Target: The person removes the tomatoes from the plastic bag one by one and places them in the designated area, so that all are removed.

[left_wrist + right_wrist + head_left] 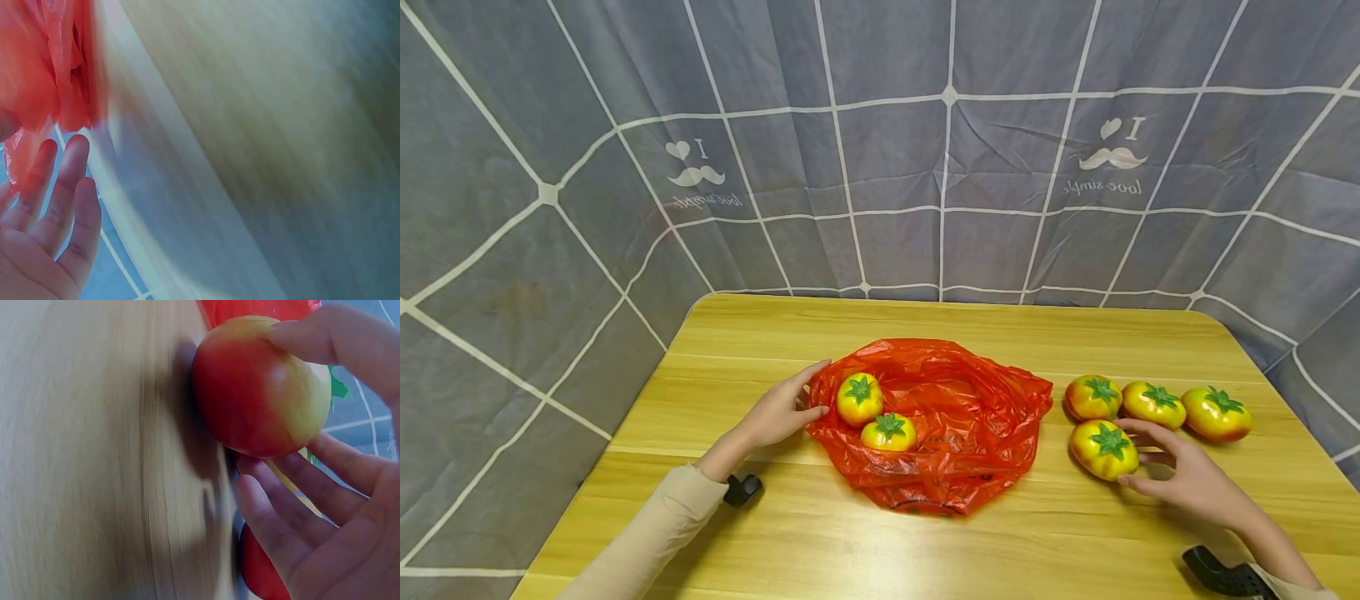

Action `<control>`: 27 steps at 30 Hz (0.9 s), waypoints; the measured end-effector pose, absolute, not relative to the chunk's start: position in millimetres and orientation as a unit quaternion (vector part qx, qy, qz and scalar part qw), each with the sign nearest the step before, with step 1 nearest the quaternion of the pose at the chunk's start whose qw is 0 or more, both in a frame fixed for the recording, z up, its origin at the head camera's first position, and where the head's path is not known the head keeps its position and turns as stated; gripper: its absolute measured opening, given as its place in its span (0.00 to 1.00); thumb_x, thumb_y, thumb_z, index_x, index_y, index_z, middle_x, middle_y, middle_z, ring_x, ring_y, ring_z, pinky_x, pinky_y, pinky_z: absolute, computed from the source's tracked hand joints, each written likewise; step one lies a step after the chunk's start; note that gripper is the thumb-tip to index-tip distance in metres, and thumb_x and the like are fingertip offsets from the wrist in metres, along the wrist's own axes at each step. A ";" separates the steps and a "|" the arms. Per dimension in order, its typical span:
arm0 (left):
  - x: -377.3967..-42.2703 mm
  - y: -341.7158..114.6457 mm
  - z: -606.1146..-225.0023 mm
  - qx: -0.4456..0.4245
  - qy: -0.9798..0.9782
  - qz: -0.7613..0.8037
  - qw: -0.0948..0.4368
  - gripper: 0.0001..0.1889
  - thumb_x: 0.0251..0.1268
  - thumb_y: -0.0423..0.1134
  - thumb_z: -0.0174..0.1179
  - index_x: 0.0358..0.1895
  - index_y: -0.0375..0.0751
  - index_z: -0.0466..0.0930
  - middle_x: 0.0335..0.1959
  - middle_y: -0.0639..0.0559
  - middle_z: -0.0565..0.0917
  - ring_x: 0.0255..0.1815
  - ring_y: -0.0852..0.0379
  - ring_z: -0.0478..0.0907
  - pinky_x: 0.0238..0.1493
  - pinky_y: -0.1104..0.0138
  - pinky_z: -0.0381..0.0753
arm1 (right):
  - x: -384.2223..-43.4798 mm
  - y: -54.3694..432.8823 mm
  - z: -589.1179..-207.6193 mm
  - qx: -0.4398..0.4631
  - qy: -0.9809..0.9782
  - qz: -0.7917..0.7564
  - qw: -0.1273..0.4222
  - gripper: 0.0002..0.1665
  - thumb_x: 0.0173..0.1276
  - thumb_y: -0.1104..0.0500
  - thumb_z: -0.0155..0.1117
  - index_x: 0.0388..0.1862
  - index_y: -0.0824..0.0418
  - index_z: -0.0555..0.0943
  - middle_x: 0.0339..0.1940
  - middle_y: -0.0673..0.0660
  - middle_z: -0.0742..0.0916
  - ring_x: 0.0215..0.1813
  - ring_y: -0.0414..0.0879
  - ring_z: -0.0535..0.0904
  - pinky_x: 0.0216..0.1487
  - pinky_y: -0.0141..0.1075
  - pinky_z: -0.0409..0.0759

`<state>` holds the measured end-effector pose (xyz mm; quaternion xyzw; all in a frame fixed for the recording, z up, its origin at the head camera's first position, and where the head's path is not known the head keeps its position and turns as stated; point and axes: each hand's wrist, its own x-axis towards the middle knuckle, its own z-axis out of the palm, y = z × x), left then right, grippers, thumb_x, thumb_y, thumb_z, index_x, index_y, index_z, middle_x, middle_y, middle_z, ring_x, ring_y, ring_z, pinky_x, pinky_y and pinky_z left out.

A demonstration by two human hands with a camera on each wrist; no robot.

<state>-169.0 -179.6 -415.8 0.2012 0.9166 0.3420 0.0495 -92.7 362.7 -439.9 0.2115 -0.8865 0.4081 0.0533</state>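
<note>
In the head view, a red plastic bag [992, 433] lies spread with its mouth open on the wooden table. Two yellow-red tomatoes with green star-shaped tops, one upper [858, 400] and one lower [889, 433], sit at its left side. My left hand [778, 412] rests against the bag's left rim, thumb and fingers apart; the left wrist view shows loosely extended fingers [76, 181] beside the red film. To the right of the bag, my right hand [1187, 475] holds another tomato [1103, 450] between thumb and fingers. Its red underside shows in the right wrist view.
Behind the held tomato, three more tomatoes stand in a row: a left one [1092, 397], a middle one [1152, 406] and a right one [1217, 414]. A grey curtain [895, 167] with white lines hangs behind the table [760, 333].
</note>
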 end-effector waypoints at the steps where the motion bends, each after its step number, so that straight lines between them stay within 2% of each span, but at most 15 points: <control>1: -168.9 -179.5 -415.8 0.201 0.917 0.342 0.050 0.36 0.63 0.38 0.63 0.73 0.43 0.58 0.56 0.40 0.79 0.38 0.58 0.79 0.41 0.65 0.79 | -92.6 363.2 -439.8 0.213 -0.886 0.408 0.052 0.38 0.48 0.71 0.75 0.59 0.72 0.71 0.58 0.26 0.72 0.49 0.19 0.73 0.45 0.15 0.73; 7: -168.8 -179.4 -416.0 0.201 0.917 0.340 0.048 0.36 0.63 0.38 0.63 0.73 0.43 0.58 0.56 0.40 0.79 0.38 0.57 0.79 0.41 0.64 0.79 | -90.2 362.7 -437.3 0.207 -0.889 0.406 0.051 0.38 0.49 0.70 0.75 0.60 0.70 0.72 0.59 0.26 0.72 0.51 0.18 0.72 0.46 0.15 0.72; 15: -169.0 -179.4 -416.2 0.202 0.917 0.341 0.047 0.36 0.63 0.38 0.63 0.73 0.43 0.58 0.54 0.40 0.80 0.38 0.57 0.79 0.42 0.63 0.80 | -89.2 355.6 -433.7 0.150 -0.917 0.362 0.072 0.40 0.45 0.60 0.81 0.59 0.64 0.75 0.55 0.21 0.69 0.44 0.20 0.72 0.43 0.15 0.73; 22: -169.2 -180.3 -417.2 0.204 0.915 0.345 0.047 0.36 0.63 0.38 0.63 0.73 0.42 0.58 0.55 0.40 0.80 0.38 0.58 0.79 0.42 0.63 0.80 | -90.7 356.7 -432.0 0.147 -0.919 0.351 0.103 0.35 0.43 0.61 0.81 0.53 0.61 0.79 0.47 0.26 0.75 0.42 0.21 0.74 0.41 0.14 0.72; 27: -169.2 -180.9 -418.1 0.205 0.915 0.344 0.047 0.36 0.63 0.38 0.63 0.73 0.42 0.58 0.56 0.40 0.79 0.38 0.58 0.79 0.42 0.64 0.80 | -92.0 357.3 -432.1 0.141 -0.921 0.347 0.104 0.34 0.44 0.61 0.81 0.52 0.61 0.79 0.44 0.27 0.76 0.43 0.19 0.72 0.41 0.13 0.71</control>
